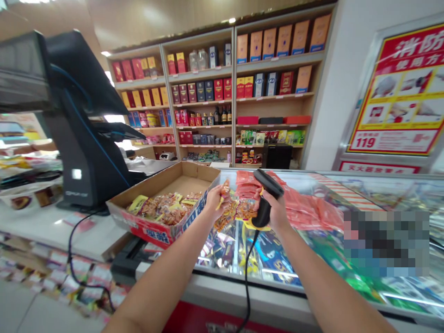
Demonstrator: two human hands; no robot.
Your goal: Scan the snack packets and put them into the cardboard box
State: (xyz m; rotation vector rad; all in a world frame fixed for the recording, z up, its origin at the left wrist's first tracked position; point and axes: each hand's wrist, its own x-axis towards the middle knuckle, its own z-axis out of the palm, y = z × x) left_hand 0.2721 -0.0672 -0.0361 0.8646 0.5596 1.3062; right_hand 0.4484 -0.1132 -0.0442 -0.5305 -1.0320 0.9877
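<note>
Head view: the right hand (pixel 275 208) has its fingers wrapped around the handle of a black handheld barcode scanner (pixel 262 212), raised over the glass-topped display case (pixel 270 292), while the left hand (pixel 218 201) has its fingertips closed on a small snack packet (pixel 226 186) just beside it. The scanner should be light and stiff — hard plastic, easy to grip but at risk if dropped — and its handle is the place to hold, with the cable (pixel 249 277) likely adding a slight drag from the butt. Its handle runs nearly upright, the butt leaning a little to the left; the head lies across the top, its long axis slanting from far left to near right. The nose probably faces away and leftward, though its window is hidden. The packet looks feather-light and soft, its film probably slippery and crinkly, so a pinch at an edge suits it best. It seems to stick up from the fingers, but they cover too much of it to tell its long axis. A printed cardboard box (pixel 133 225) of similar packets stands to the left.
</note>
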